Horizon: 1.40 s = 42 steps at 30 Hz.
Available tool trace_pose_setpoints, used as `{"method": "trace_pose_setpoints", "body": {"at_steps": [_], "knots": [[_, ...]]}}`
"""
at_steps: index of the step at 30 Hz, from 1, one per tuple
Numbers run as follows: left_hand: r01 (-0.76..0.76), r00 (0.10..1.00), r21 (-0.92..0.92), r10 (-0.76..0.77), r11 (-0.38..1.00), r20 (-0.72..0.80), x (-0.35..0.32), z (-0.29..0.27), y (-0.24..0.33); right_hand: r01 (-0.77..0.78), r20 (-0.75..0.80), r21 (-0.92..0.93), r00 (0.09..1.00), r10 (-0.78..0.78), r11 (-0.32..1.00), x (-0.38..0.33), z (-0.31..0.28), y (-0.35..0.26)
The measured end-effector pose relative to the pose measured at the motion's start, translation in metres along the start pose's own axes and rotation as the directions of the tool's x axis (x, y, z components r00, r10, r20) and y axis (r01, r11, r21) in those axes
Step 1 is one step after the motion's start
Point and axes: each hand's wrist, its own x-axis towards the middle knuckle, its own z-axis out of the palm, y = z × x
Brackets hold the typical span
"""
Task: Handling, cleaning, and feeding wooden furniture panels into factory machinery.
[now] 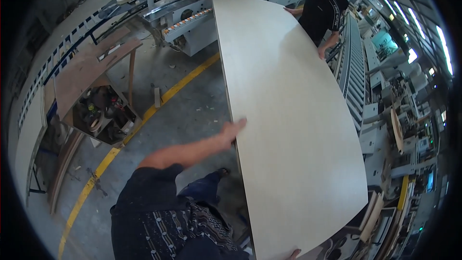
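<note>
A large pale wooden board stretches from the far machine down to the lower edge of the view. My left hand grips its left edge, with the thumb on the top face and the fingers hidden beneath. Down at the near end, part of my right hand shows at the board's edge, a fingertip over the top; most of that hand is out of view. Across the board a person in black has one hand at the far right edge and another near the far end.
A machine with a toothed conveyor track stands beyond the board's far left corner. At left is a brown wooden workbench with a tool-filled compartment. A yellow line curves across the grey floor. A roller conveyor runs along the right.
</note>
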Motion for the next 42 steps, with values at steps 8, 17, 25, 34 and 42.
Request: {"method": "trace_pose_setpoints", "body": {"at_steps": [8,17,25,34,42], "knots": [[0.397,0.872,0.052,-0.394,0.916,0.289,-0.257,-0.073,-0.154,0.142,0.127,0.192,0.978,-0.168,0.971,-0.116,0.051,0.059],[0.654,0.502,0.372,-0.746,0.659,0.438,-0.434,-0.225,-0.205,0.264,0.118,0.37,0.938,-0.327,0.891,-0.26,0.094,0.213],[0.647,0.619,0.046,-0.559,0.761,0.552,-0.508,-0.376,-0.139,-0.049,0.398,0.778,0.81,-0.431,0.626,-0.328,0.115,0.294],[0.509,0.645,0.195,-0.521,0.838,0.559,-0.576,-0.537,-0.138,-0.048,0.294,0.809,0.896,-0.333,0.585,-0.253,0.018,0.341],[0.554,0.7,0.184,-0.574,0.812,0.425,-0.668,-0.694,-0.116,0.153,0.006,0.837,0.958,-0.287,0.526,-0.349,0.002,0.411]]}}
